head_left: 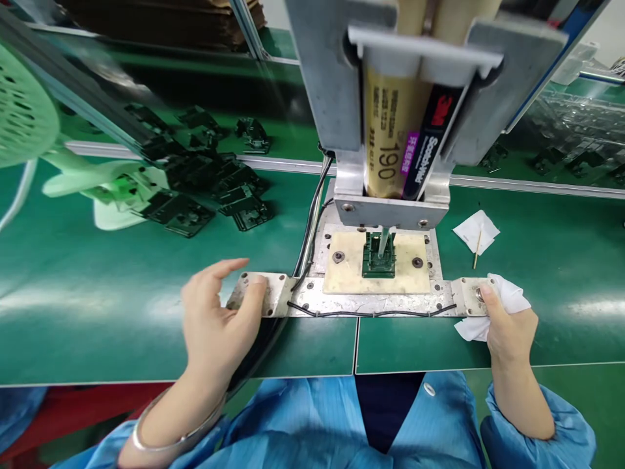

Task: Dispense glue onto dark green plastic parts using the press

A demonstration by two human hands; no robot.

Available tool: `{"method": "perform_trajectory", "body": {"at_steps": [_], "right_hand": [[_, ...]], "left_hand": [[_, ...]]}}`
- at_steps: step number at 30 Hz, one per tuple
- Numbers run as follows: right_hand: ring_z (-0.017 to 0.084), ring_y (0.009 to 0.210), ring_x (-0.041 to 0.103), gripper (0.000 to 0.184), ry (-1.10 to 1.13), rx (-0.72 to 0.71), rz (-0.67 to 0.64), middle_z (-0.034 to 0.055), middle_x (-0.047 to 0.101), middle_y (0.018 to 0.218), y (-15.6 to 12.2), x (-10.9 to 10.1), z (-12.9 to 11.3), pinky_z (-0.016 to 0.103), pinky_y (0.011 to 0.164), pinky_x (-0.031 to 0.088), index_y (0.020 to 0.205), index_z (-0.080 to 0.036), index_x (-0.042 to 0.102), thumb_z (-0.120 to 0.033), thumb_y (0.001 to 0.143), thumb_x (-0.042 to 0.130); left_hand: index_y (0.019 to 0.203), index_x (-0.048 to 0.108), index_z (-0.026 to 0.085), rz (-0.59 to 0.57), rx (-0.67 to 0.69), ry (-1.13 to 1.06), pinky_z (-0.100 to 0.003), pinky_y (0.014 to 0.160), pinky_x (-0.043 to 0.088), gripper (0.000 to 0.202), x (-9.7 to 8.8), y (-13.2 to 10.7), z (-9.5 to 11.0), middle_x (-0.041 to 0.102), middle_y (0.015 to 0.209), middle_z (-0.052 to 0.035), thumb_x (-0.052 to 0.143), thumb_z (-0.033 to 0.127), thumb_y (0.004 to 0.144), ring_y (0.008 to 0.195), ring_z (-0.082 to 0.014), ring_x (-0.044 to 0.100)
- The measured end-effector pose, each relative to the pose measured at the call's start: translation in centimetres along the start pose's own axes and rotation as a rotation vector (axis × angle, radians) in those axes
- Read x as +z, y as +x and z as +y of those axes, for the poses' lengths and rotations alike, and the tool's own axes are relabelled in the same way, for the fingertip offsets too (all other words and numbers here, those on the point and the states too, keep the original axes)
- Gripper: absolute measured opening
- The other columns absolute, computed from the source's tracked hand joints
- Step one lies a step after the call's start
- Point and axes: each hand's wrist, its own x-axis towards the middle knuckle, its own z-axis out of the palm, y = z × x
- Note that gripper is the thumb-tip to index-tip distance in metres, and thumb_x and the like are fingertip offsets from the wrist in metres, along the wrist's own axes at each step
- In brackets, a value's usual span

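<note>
My left hand [217, 316] lies at the left metal end block [277, 293], its thumb over the top and its fingers stretched apart. At the opposite end, the thumb of my right hand [512, 332] rests on a round button [480, 294]; the other fingers curl round a crumpled white tissue [510, 296] beside and under that block. Between my hands, a small dark green part [378, 260] sits in a cream fixture plate [410, 251]. A dispensing nozzle [383, 242] comes down over the part, below a two-barrel adhesive cartridge [390, 130]. Whether the tip touches the part I cannot tell.
Many dark green parts [215, 172] are heaped at the back left near a pale green fan [29, 111]. A folded white wipe [476, 232] with a thin stick [477, 251] lies on the right. Black cables [312, 208] run left of the fixture.
</note>
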Motion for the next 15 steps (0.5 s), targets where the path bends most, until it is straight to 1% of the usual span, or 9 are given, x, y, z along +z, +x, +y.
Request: {"method": "perform_trajectory", "body": {"at_steps": [2,3,4,6,8,9,10,12,15], "right_hand": [[0.034,0.097,0.071,0.059,0.002,0.003,0.002,0.0127,0.076,0.102,-0.1,0.0,-0.1,0.044,0.085,0.058,0.104,-0.014,0.078,-0.056,0.064,0.088],[0.034,0.097,0.071,0.059,0.002,0.007,0.005,0.0124,0.076,0.102,-0.1,0.0,-0.1,0.044,0.086,0.058,0.103,-0.014,0.078,-0.056,0.063,0.089],[0.034,0.098,0.071,0.058,0.003,0.010,0.008,0.0122,0.076,0.102,-0.1,-0.1,-0.1,0.045,0.086,0.058,0.103,-0.014,0.078,-0.056,0.064,0.089],[0.034,0.100,0.070,0.058,0.006,0.018,0.007,0.0120,0.076,0.102,-0.1,-0.1,0.0,0.045,0.089,0.057,0.103,-0.014,0.078,-0.055,0.064,0.089],[0.034,0.100,0.070,0.058,0.013,0.018,0.000,0.0120,0.076,0.102,-0.1,-0.1,0.1,0.046,0.089,0.057,0.103,-0.014,0.078,-0.056,0.065,0.089],[0.034,0.099,0.070,0.058,0.016,0.015,-0.001,0.0121,0.076,0.101,-0.1,-0.1,0.1,0.046,0.088,0.057,0.103,-0.014,0.078,-0.056,0.065,0.089],[0.034,0.098,0.070,0.058,0.015,0.012,0.002,0.0122,0.076,0.100,-0.1,-0.1,0.1,0.046,0.087,0.057,0.102,-0.014,0.078,-0.056,0.064,0.089],[0.034,0.096,0.070,0.059,0.011,0.006,0.006,0.0123,0.076,0.099,-0.2,0.0,-0.1,0.046,0.085,0.058,0.100,-0.013,0.079,-0.057,0.063,0.088],[0.032,0.092,0.071,0.058,0.027,-0.005,-0.004,0.0124,0.076,0.097,-0.4,0.2,-0.5,0.043,0.079,0.059,0.099,-0.013,0.079,-0.057,0.063,0.088]], "left_hand": [[0.115,0.062,0.017,0.054,0.083,0.017,-0.054,0.111,0.041,0.032,-0.8,1.0,2.0,0.067,0.118,-0.0157,0.063,0.037,0.090,0.124,-0.0360,0.057],[0.118,0.061,0.016,0.007,0.124,-0.015,-0.053,0.111,0.042,0.037,-1.1,1.6,3.1,0.066,0.121,-0.0159,0.066,0.037,0.088,0.125,-0.0349,0.057],[0.124,0.058,0.017,-0.098,0.151,-0.072,-0.051,0.111,0.044,0.043,-1.1,2.2,4.3,0.064,0.127,-0.0157,0.068,0.037,0.087,0.126,-0.0332,0.057],[0.136,0.049,0.019,-0.383,0.151,-0.224,-0.050,0.108,0.048,0.064,-0.6,3.6,6.5,0.058,0.140,-0.0150,0.073,0.043,0.082,0.127,-0.0320,0.058],[0.144,0.040,0.022,-0.637,0.118,-0.351,-0.052,0.109,0.048,0.088,0.7,5.0,8.2,0.051,0.150,-0.0155,0.081,0.050,0.071,0.131,-0.0350,0.056],[0.145,0.040,0.022,-0.729,0.099,-0.396,-0.054,0.110,0.047,0.095,1.5,5.6,8.8,0.051,0.150,-0.0155,0.084,0.052,0.067,0.133,-0.0366,0.055],[0.143,0.042,0.022,-0.795,0.087,-0.440,-0.054,0.111,0.046,0.094,2.3,6.0,9.3,0.054,0.148,-0.0153,0.085,0.052,0.064,0.134,-0.0372,0.054],[0.133,0.051,0.020,-0.871,0.058,-0.558,-0.052,0.114,0.045,0.079,3.6,6.7,9.9,0.061,0.139,-0.0141,0.083,0.048,0.067,0.133,-0.0349,0.056],[0.120,0.059,0.017,-0.883,-0.019,-0.758,-0.050,0.116,0.043,0.064,4.4,6.9,10.4,0.066,0.131,-0.0135,0.084,0.042,0.067,0.126,-0.0305,0.061]]}}
